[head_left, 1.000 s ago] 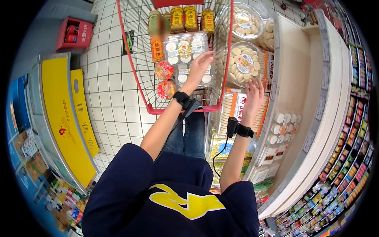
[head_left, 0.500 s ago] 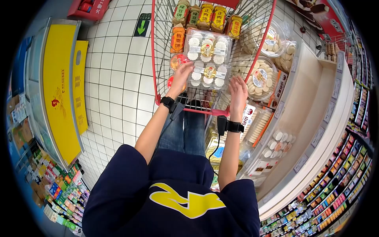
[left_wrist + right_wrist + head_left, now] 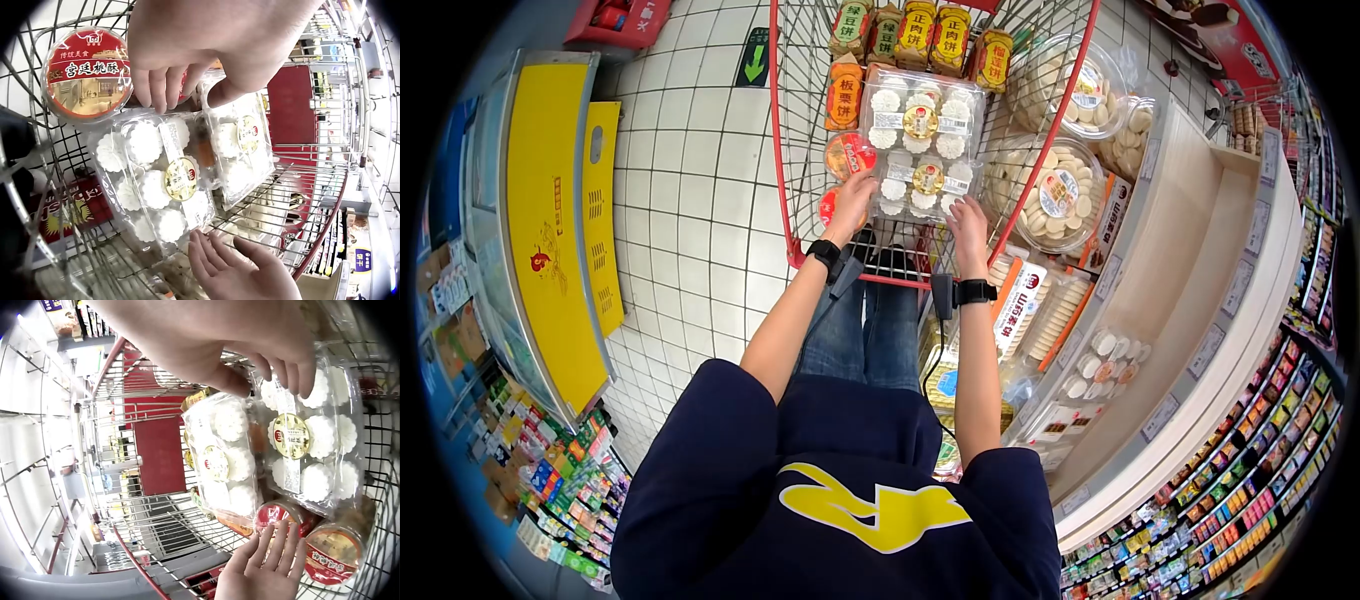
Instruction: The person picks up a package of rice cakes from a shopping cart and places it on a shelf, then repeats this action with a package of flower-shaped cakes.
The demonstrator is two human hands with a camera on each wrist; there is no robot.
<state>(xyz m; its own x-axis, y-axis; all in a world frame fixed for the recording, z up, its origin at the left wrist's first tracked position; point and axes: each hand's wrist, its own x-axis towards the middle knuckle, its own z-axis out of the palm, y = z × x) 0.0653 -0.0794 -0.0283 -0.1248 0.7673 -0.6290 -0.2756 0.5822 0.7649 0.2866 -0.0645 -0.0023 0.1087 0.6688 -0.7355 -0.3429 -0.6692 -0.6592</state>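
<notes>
Two clear plastic boxes of white scalloped pastries lie in the shopping cart (image 3: 777,150), a near box (image 3: 926,186) and a far box (image 3: 922,112). My left hand (image 3: 850,208) is at the near box's left side, beside the round red-lidded tubs (image 3: 87,75). Its fingers bend loosely downward over the box edge. My right hand (image 3: 968,228) reaches over the cart from the right, its fingertips right at the near box's right corner. In the right wrist view its fingers and thumb (image 3: 234,381) droop over the box, apart from each other.
An orange bag (image 3: 844,95), green bags (image 3: 850,30) and yellow bags (image 3: 916,38) stand along the cart's far and left sides. Right of the cart, large tubs of round biscuits (image 3: 1058,195) sit on a display beside a pale shelf (image 3: 1165,260). A yellow-panelled cabinet (image 3: 550,230) stands left.
My left hand has moved from above the near box to its left side. My right hand has come from the display into the cart, to the box's right corner. The head view has shifted.
</notes>
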